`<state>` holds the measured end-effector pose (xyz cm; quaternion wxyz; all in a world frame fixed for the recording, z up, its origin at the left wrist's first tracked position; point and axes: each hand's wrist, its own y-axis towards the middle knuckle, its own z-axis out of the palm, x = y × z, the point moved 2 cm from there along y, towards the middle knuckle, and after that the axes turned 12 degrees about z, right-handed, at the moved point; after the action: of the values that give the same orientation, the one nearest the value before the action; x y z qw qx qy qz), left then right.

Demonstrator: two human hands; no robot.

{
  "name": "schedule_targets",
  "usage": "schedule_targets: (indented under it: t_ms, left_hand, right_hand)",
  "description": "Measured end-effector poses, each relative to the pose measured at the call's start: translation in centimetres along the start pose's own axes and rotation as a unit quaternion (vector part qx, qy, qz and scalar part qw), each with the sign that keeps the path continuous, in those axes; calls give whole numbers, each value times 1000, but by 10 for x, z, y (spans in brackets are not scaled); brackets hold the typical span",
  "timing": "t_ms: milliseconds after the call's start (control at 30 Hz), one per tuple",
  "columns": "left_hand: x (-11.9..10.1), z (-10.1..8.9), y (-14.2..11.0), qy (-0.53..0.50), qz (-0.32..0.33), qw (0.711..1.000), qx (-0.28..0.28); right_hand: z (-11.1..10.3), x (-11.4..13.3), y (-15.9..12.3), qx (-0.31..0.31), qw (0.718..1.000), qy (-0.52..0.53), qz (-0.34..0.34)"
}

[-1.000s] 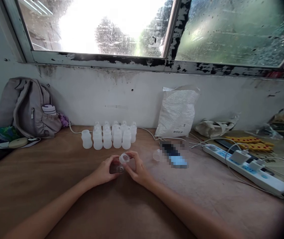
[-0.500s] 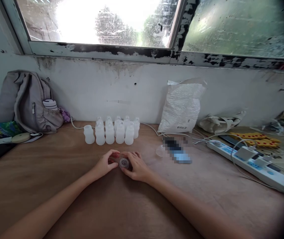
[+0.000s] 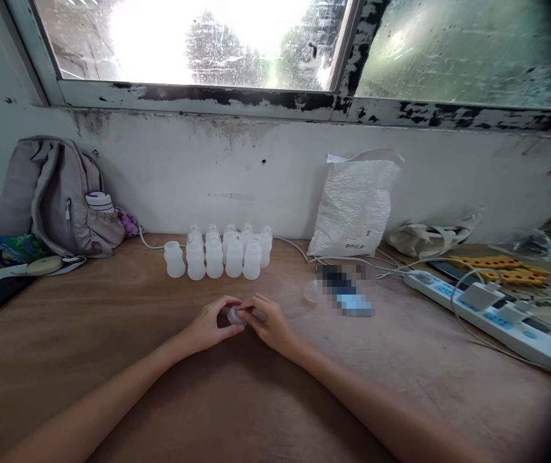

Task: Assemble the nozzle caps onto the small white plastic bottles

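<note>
My left hand [image 3: 208, 326] curves its thumb and fingers round a small translucent ribbed round piece [image 3: 233, 315], which looks like a bottle collar or cap. My right hand [image 3: 269, 325] pinches at the right side of the same piece, its fingertips touching the top. Fingers hide part of it, so its exact kind does not show. Behind my hands stand several frosted white baby bottles [image 3: 214, 260] with clear domed tops. At their left end is a bottle without a top [image 3: 174, 260]. A clear dome cap [image 3: 310, 292] lies on the table to the right.
Beside the clear cap lies a pixelated phone-like object [image 3: 352, 302]. A white power strip [image 3: 487, 318] with chargers and cables runs along the right. A white plastic mailer bag [image 3: 350, 209] leans on the wall. A grey backpack [image 3: 53, 199] sits at the back left of the wooden table [image 3: 111, 334].
My left hand has moved in around the round piece, which has tilted. My right hand has shifted from cupping its side to a pinch at its top.
</note>
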<state>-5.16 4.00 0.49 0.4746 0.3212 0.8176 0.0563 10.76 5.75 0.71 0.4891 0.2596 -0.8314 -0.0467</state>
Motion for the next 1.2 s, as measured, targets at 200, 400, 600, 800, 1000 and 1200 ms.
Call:
schedule_targets:
  t_ms: [200,400,600,800,1000,1200]
  left_hand:
    - [2,2,5,-21,-45,999,-8]
    - [2,3,8,-35,-63,997,-13]
    - [-3,4,10,-43,-71,996,-9]
    - [-2,5,9,-12,-87,996,-13]
    - [-2,10,5,-27,-74,995,-62]
    - [2,12,2,-119,-64,986,-100]
  right_hand:
    - [4,-16,8,-18,982,141,122]
    - [8,-29,10,-22,947,245,206]
    - [9,-30,9,-25,936,273,220]
    - [7,-27,8,-36,940,263,214]
    - [5,-25,10,-6,936,289,201]
    - [7,-25,12,-4,930,306,204]
